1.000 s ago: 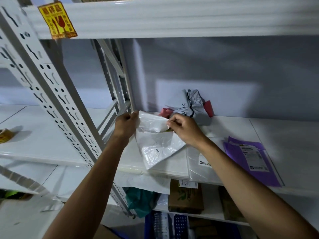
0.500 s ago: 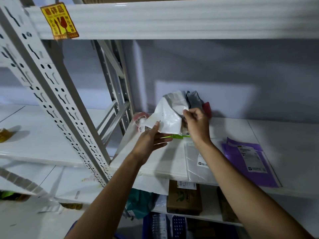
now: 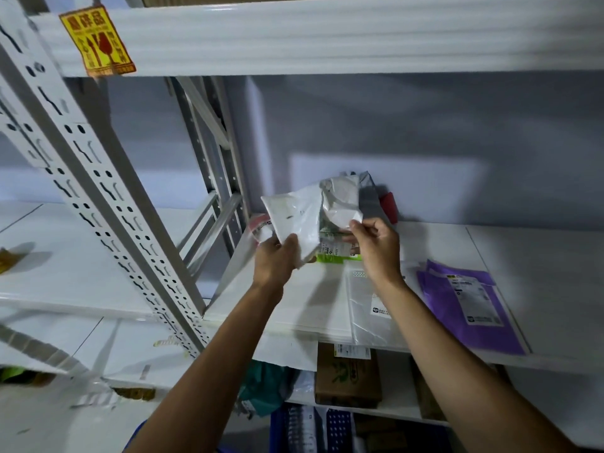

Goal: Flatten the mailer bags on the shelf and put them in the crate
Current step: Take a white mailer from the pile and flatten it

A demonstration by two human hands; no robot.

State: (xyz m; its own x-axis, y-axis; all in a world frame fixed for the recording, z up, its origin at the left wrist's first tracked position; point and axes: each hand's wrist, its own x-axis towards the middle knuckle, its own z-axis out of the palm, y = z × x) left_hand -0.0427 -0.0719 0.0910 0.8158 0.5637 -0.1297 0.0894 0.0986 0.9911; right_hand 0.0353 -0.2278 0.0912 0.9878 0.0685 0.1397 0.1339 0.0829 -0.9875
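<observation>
I hold a crumpled white mailer bag (image 3: 299, 220) up above the white shelf (image 3: 294, 308). My left hand (image 3: 276, 261) grips its lower left edge, and my right hand (image 3: 376, 248) pinches its right side, where a printed label with a green strip shows. Behind it at the back of the shelf sit a grey mailer (image 3: 367, 199) and a red one (image 3: 389, 206). A clear flat mailer (image 3: 367, 308) and a purple mailer (image 3: 470, 305) lie flat on the shelf to the right. The blue crate (image 3: 327, 429) shows below, between my arms.
A perforated grey upright (image 3: 108, 204) stands left of my arms. A yellow fragile sticker (image 3: 98, 42) is on the upper shelf beam. A cardboard box (image 3: 348, 376) and a green bag (image 3: 264, 384) sit on the lower shelf. A tape roll (image 3: 258, 223) lies behind the white bag.
The white mailer has been lifted from the shelf surface and turned upward. My left hand moved right and now grips the bag's lower edge; my right hand shifted to its right side.
</observation>
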